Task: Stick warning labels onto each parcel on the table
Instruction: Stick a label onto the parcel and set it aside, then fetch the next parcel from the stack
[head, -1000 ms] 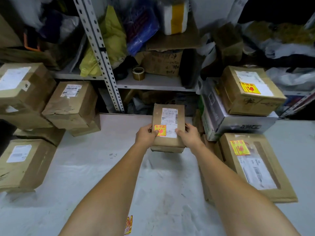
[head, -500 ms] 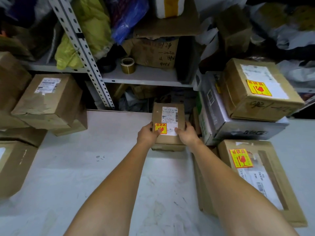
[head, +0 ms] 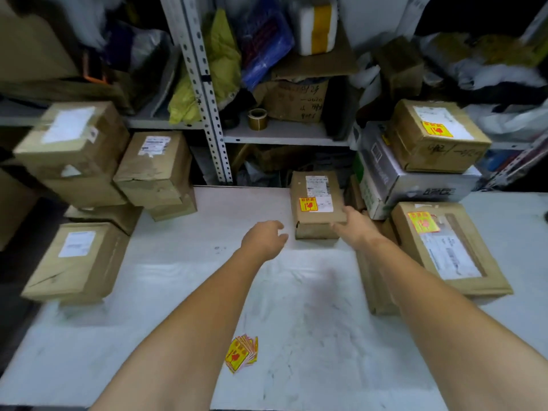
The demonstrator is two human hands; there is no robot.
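A small fanned stack of stickers (head: pixel 241 354), yellow with red print, lies on the white table (head: pixel 166 292), well behind the fingers of both hands, on the person's side. The table top is smooth, with grey scuffs.

Both bare forearms stretch forward. The left hand (head: pixel 264 237) hangs over the table with its back up. Its fingers are loosely curled and hold nothing. A strip of bare table lies between them and the box (head: pixel 318 221).

The right hand (head: pixel 353 225) is at the near right corner of the box. The thumb seems to lie at the top edge, but the fingers are blurred, and I cannot tell if they grip the cardboard or only touch it.

The box is small, oblong, of brown cardboard, and it stands on the table just beyond the fingertips, nearer to the right ones. On its top a yellow label (head: pixel 308 204) with a red mark overlaps a white paper slip.

Right of the right fingers lies a flat parcel (head: pixel 450 250), also of cardboard, with a crumpled yellow sticker at its far corner. Left of the left fingers, well apart, creased cartons (head: pixel 154 170) show white slips.

Far beyond the fingers stand a perforated metal post (head: pixel 204 93) and a tape roll (head: pixel 257 118) on a shelf.
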